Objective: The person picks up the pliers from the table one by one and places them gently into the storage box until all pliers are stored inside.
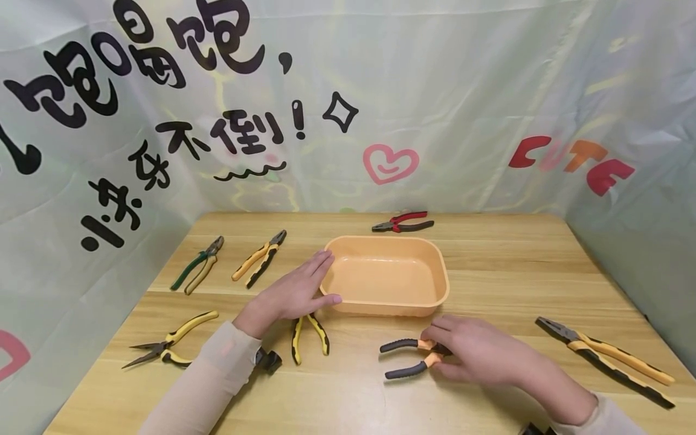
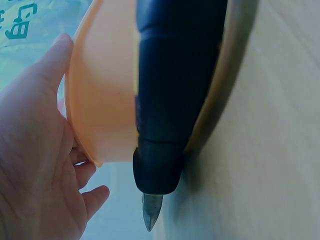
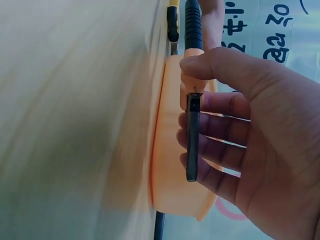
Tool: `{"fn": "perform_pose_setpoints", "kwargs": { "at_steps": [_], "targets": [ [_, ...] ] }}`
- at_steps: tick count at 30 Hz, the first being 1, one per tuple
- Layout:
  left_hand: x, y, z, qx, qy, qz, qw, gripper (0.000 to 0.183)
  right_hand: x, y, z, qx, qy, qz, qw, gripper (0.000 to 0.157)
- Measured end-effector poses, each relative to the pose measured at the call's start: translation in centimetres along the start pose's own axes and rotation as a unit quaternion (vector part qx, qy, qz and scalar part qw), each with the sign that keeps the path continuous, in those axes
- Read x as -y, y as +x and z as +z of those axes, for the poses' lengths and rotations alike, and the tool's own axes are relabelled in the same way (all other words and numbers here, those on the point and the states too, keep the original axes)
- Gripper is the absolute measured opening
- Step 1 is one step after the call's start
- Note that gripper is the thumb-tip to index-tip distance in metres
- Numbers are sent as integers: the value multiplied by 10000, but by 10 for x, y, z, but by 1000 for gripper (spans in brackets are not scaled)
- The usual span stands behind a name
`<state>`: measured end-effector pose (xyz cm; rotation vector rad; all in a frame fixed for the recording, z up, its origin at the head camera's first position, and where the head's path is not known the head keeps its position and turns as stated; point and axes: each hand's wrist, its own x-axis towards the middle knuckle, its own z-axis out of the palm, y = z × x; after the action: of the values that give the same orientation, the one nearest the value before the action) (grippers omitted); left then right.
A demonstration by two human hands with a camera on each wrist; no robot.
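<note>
My left hand [image 1: 296, 290] rests against the left end of an orange plastic basin [image 1: 388, 308], fingers straight along the rim and thumb at the near corner. In the left wrist view, that hand [image 2: 37, 135] touches the basin's rim. My right hand [image 1: 484, 353] pinches pliers with orange and dark grey handles [image 1: 408, 370] near the pivot. The right wrist view has the thumb and fingers on both sides of these pliers [image 3: 192, 135], edge-on before the basin wall. Below my left hand lie yellow-and-black pliers [image 1: 296, 341], their jaws hidden in the head view.
Red-and-black pliers [image 1: 403, 222] lie behind the basin. Green-handled pliers [image 1: 198, 264], yellow-and-black pliers [image 1: 261, 258] and long-nose pliers [image 1: 170, 342] lie on the left. Large yellow-and-black pliers [image 1: 603, 359] lie at the right. A printed cloth [image 1: 462, 90] encloses the wooden table [image 1: 505, 266].
</note>
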<state>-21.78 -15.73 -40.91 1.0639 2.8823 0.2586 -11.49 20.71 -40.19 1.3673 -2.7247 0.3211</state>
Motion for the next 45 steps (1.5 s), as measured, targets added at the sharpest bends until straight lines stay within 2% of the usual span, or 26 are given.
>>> {"fn": "perform_pose_setpoints", "kwargs": {
  "at_steps": [16, 27, 36, 45],
  "targets": [
    [-2, 0, 1, 28, -84, -49, 9999, 100, -1, 1, -11, -484, -220, 229, 9983, 35],
    [-1, 2, 1, 6, -14, 97, 10000, 100, -7, 8, -23, -908, -115, 107, 9957, 36],
    [-2, 2, 2, 35, -182, -98, 9998, 105, -15, 19, -32, -895, -215, 156, 9956, 37],
    [-5, 2, 2, 102, -104, -198, 9997, 105, -21, 34, -40, -1002, -296, 124, 9945, 35]
  ]
}}
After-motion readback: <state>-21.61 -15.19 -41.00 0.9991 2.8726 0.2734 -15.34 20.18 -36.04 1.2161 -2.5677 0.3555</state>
